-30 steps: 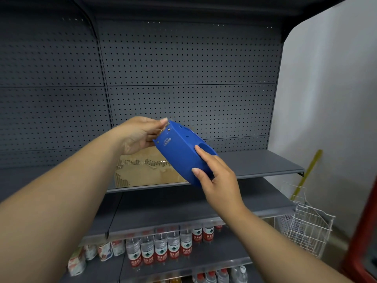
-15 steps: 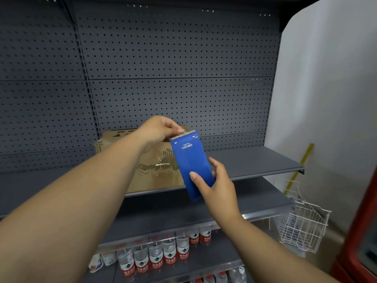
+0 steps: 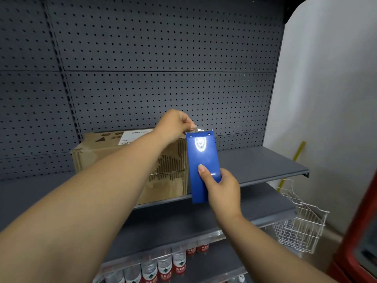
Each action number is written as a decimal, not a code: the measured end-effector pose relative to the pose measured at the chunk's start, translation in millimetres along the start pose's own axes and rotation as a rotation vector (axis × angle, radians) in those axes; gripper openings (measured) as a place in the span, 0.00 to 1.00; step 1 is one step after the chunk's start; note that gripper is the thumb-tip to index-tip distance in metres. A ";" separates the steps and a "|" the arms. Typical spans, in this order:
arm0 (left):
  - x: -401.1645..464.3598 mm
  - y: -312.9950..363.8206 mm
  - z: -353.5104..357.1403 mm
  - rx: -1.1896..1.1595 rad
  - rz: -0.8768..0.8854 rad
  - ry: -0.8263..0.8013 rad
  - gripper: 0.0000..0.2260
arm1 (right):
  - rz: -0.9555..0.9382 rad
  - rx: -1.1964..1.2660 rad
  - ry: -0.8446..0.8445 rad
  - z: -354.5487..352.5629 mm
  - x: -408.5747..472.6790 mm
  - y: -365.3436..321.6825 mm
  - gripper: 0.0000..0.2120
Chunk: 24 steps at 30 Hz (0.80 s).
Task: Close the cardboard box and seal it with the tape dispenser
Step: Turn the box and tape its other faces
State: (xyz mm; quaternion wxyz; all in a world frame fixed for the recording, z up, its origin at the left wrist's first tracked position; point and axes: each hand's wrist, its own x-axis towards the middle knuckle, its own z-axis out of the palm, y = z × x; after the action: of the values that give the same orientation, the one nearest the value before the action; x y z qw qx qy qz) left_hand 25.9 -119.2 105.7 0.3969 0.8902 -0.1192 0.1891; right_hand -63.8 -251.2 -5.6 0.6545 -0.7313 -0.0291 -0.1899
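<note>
Since 1 s ago, blue plastic tape dispenser (image 3: 204,166) turned from tilted to upright, flat face toward camera. Right hand (image 3: 221,189) grips lower body; left hand (image 3: 175,125) pinches clear tape end at top edge (starting strip, likely). Brown cardboard box (image 3: 130,160) sits on grey metal shelf (image 3: 255,166), flaps look closed. Open shelf right of box; pegboard close behind.

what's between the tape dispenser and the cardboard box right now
Nothing visible. The blue tape dispenser, held by the right hand with the left hand pinching at its top, hangs just in front of the cardboard box.
</note>
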 end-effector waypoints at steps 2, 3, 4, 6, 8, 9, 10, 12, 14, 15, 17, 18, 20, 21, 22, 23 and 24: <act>4.7 -4.3 5.8 -0.007 0.003 -0.019 0.03 | 0.019 0.008 0.013 0.1 4.2 4.1 0.19; 6.8 -6.9 9.2 -0.008 -0.004 -0.012 0.03 | 0.028 0.011 0.017 -0.4 5.9 5.9 0.19; 9.2 -9.5 12.6 -0.026 -0.012 0.009 0.04 | 0.034 0.014 0.023 -1.5 7.1 7.6 0.19; 13.3 -14.7 13.2 -0.136 -0.051 0.071 0.08 | 0.028 0.018 0.031 -2.7 5.9 10.1 0.22; 18.8 -19.3 8.9 -0.179 -0.073 0.085 0.09 | 0.024 0.017 0.032 -1.5 4.0 14.0 0.22; 20.2 -20.7 6.7 -0.137 -0.070 0.067 0.09 | 0.031 0.014 0.024 -0.6 3.6 15.5 0.21; 20.7 -21.2 5.1 -0.082 -0.064 0.044 0.09 | 0.041 0.011 0.013 0.5 3.5 17.6 0.19; 20.8 -21.1 4.2 0.043 -0.046 0.006 0.05 | 0.056 0.010 -0.015 2.4 3.3 20.9 0.18; 20.0 -22.1 4.8 0.163 -0.030 -0.004 0.05 | 0.069 0.006 -0.038 4.7 2.7 24.3 0.20; 19.9 -23.7 5.2 0.198 -0.031 -0.002 0.05 | 0.079 0.006 -0.048 5.6 2.8 25.7 0.20; 19.2 -28.0 5.2 0.232 -0.034 -0.001 0.05 | 0.098 0.001 -0.069 7.7 3.5 28.3 0.20; 18.8 -30.3 5.7 0.250 -0.033 0.002 0.05 | 0.104 -0.002 -0.078 9.2 4.0 29.4 0.20; 18.6 -34.1 8.1 0.271 -0.030 0.023 0.05 | 0.112 0.000 -0.087 11.9 5.4 30.2 0.21; 19.2 -35.5 9.9 0.273 -0.024 0.036 0.05 | 0.117 0.002 -0.089 12.5 6.0 30.2 0.21; 19.3 -36.4 11.3 0.280 -0.017 0.047 0.05 | 0.122 0.005 -0.090 12.8 6.7 30.4 0.21; 19.2 -37.5 12.5 0.291 -0.015 0.053 0.05 | 0.124 0.006 -0.093 12.8 7.4 30.7 0.20; 18.8 -38.9 13.3 0.299 -0.016 0.057 0.05 | 0.128 0.006 -0.098 12.7 7.9 31.0 0.20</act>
State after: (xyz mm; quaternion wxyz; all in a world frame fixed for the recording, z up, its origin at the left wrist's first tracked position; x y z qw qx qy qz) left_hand 60.1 -104.9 80.0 0.2647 0.9345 -0.0713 0.2269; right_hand -44.5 -244.9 -33.4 0.6651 -0.7382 -0.0150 -0.1116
